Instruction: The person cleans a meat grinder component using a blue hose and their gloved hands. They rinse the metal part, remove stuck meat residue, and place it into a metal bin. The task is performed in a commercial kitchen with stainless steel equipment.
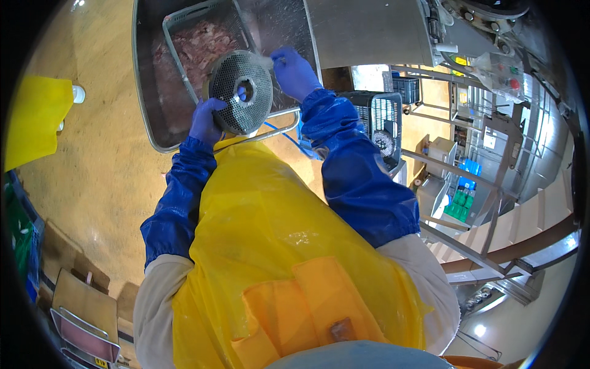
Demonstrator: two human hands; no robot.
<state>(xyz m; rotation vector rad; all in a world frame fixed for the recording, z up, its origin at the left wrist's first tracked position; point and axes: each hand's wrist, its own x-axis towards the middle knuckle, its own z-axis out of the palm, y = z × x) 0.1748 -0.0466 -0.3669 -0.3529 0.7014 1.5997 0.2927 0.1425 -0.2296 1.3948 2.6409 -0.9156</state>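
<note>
A round metal grinder plate [255, 111], full of small holes, is tilted up in front of me. My left hand [207, 121], in a purple glove, is closed on its lower left edge; a gloved fingertip shows through the centre hole. At the plate's upper right, my right hand [296, 75] is closed around a small spray nozzle [282, 59], mostly hidden by the fingers. A whitish spray meets the plate's edge, and droplets fly above. Behind the plate, a grey crate [174, 54] with pinkish meat scraps [200, 46] sits inside a deep metal tub [145, 114].
The tub's bar handle [284, 128] is close to my apron, with a blue hose [294, 145] beneath it. Right of my arm stands a dark crate [393, 117] holding a round metal part [384, 142]. A steel surface [369, 31] adjoins the tub; metal railings [455, 165] run farther right.
</note>
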